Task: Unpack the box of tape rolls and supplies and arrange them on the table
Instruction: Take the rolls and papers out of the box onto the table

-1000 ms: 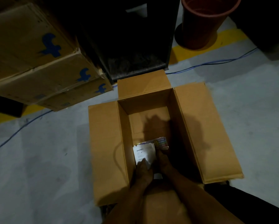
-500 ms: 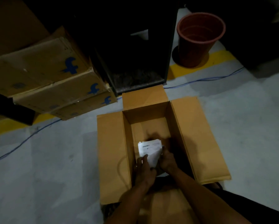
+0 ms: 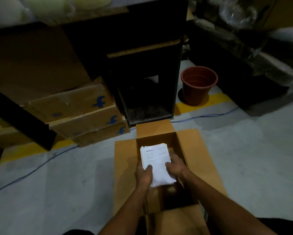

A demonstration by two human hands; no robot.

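1. Hands first: the left hand (image 3: 144,175) and the right hand (image 3: 175,165) both clasp a stack of white printed papers (image 3: 156,165), thumbs on the top sheet, the other fingers hidden underneath.

2. That stack hangs over the open cardboard box (image 3: 125,175) on the grey floor, just above its mouth, with all four flaps folded outward.

3. Inside the box, below the papers, I can make out something small and rounded in the shadow near its near wall; whether it is a tape roll I cannot tell, the light is too poor.

4. Beyond the box stands a dark shelf unit (image 3: 145,78); to the left of the box sit stacked cartons with blue logos (image 3: 84,116), and beyond it to the right a terracotta pot (image 3: 198,84). A blue cable (image 3: 208,115) runs along the floor behind the box.

5. My reading is that the papers are on their way out, with the rest of the unpacking ahead.

6. Risks from here: the sheets look loose rather than bound, so a slack pinch or a tilt could let them fan out and slide back into the box or scatter across the floor.

7. No table shows from where I stand, so the carry could be awkward; the cable near the box is something a foot might catch.
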